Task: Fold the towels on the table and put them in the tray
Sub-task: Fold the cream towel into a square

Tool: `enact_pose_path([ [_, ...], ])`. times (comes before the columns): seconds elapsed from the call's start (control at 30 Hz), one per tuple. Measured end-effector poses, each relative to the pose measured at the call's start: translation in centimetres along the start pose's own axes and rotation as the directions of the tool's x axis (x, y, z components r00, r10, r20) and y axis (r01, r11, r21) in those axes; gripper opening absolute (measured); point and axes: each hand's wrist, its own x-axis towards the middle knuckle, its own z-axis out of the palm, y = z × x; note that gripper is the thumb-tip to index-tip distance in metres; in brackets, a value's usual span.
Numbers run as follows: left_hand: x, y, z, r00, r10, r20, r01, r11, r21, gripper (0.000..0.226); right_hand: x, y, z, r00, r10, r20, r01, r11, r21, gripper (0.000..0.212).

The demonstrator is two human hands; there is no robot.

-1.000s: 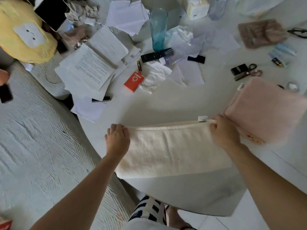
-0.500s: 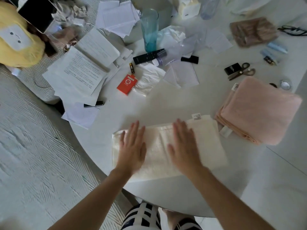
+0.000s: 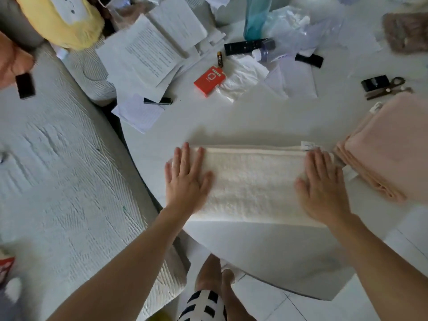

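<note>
A cream towel (image 3: pixel 252 184) lies folded into a long strip near the front edge of the white round table (image 3: pixel 231 126). My left hand (image 3: pixel 185 179) presses flat on its left end, fingers straight. My right hand (image 3: pixel 322 186) presses flat on its right end, close to the small white label (image 3: pixel 307 145). A folded pink towel (image 3: pixel 391 149) lies to the right, its edge next to my right hand. No tray is in view.
Papers (image 3: pixel 150 49), a red box (image 3: pixel 209 81), a black remote (image 3: pixel 245 46), a teal cup (image 3: pixel 256 19), plastic bags and scissors (image 3: pixel 389 89) clutter the table's far half. A white quilted bed (image 3: pixel 58 170) with a yellow plush (image 3: pixel 67 19) lies left.
Both hands went from gripping the towel's far edge to pressing flat at its middle, then slid apart to its two ends. The towel now lies as a flat strip.
</note>
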Motion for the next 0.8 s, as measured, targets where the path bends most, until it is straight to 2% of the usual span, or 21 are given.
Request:
enact_pose_path([
  [0.1, -0.5, -1.0, -0.7, 0.995, -0.097, 0.016, 0.098, 0.981, -0.167, 0.067, 0.1, -1.5, -0.9, 0.992, 0.12, -0.047, -0.119, 0.993, 0.015, 0.073],
  [0.17, -0.9, -0.6, -1.1, 0.989, -0.148, 0.003, 0.142, 0.943, -0.3, 0.065, -0.2, -4.8, -1.6, 0.986, 0.149, -0.073, -0.142, 0.986, 0.085, 0.072],
  [0.23, -1.1, 0.0, -1.5, 0.981, -0.191, -0.025, 0.167, 0.91, -0.379, 0.067, -1.4, -9.1, -1.9, 0.998, 0.051, -0.046, -0.043, 0.985, 0.17, 0.075],
  [0.3, -1.3, 0.2, -2.3, 0.971, -0.234, -0.04, 0.197, 0.887, -0.417, 0.072, -3.6, -13.5, -1.8, 0.992, -0.119, -0.046, 0.126, 0.969, 0.21, 0.078],
  [0.33, -1.4, 0.2, -2.9, 0.957, -0.29, -0.001, 0.255, 0.845, -0.47, 0.073, -4.9, -15.4, -1.7, 0.977, -0.206, -0.051, 0.212, 0.95, 0.229, 0.08],
  [0.37, -1.4, 0.0, -3.5, 0.926, -0.367, 0.083, 0.344, 0.738, -0.581, 0.074, -6.2, -17.0, -1.6, 0.958, -0.283, -0.055, 0.287, 0.925, 0.249, 0.081],
  [0.4, -1.4, -0.2, -4.3, 0.875, -0.432, 0.22, 0.442, 0.525, -0.727, 0.071, -7.5, -18.3, -1.6, 0.937, -0.343, -0.059, 0.346, 0.899, 0.269, 0.083],
  [0.43, -1.5, -0.4, -5.1, 0.811, -0.439, 0.386, 0.522, 0.246, -0.817, 0.064, -8.5, -19.3, -1.5, 0.924, -0.378, -0.063, 0.38, 0.88, 0.284, 0.086],
  [0.47, -1.9, -0.6, -5.9, 0.758, -0.374, 0.535, 0.577, 0.001, -0.817, 0.052, -9.5, -20.1, -1.5, 0.92, -0.385, -0.067, 0.387, 0.875, 0.292, 0.092],
  [0.5, -2.5, -0.6, -6.8, 0.727, -0.284, 0.625, 0.615, -0.136, -0.777, 0.038, -10.3, -20.6, -1.6, 0.926, -0.369, -0.077, 0.375, 0.878, 0.297, 0.098],
  [0.53, -3.3, -0.4, -7.6, 0.71, -0.209, 0.672, 0.646, -0.187, -0.74, 0.026, -11.2, -21.0, -1.7, 0.936, -0.338, -0.093, 0.35, 0.884, 0.31, 0.103],
  [0.63, -6.6, 0.5, -8.5, 0.711, -0.032, 0.703, 0.661, -0.311, -0.683, 0.01, -14.1, -21.1, -2.0, 0.95, -0.236, -0.205, 0.3, 0.868, 0.395, 0.105],
  [0.7, -9.1, 1.6, -8.5, 0.736, 0.043, 0.676, 0.645, -0.349, -0.68, 0.02, -15.8, -20.4, -2.1, 0.938, -0.162, -0.305, 0.3, 0.82, 0.487, 0.085],
  [0.77, -10.7, 2.5, -8.6, 0.79, 0.051, 0.611, 0.599, -0.278, -0.751, 0.041, -16.9, -19.3, -2.5, 0.944, -0.058, -0.324, 0.256, 0.747, 0.614, 0.059],
  [0.8, -10.7, 2.7, -8.6, 0.814, 0.033, 0.58, 0.572, -0.212, -0.792, 0.05, -17.2, -18.6, -2.9, 0.96, 0.005, -0.279, 0.199, 0.69, 0.696, 0.051],
])
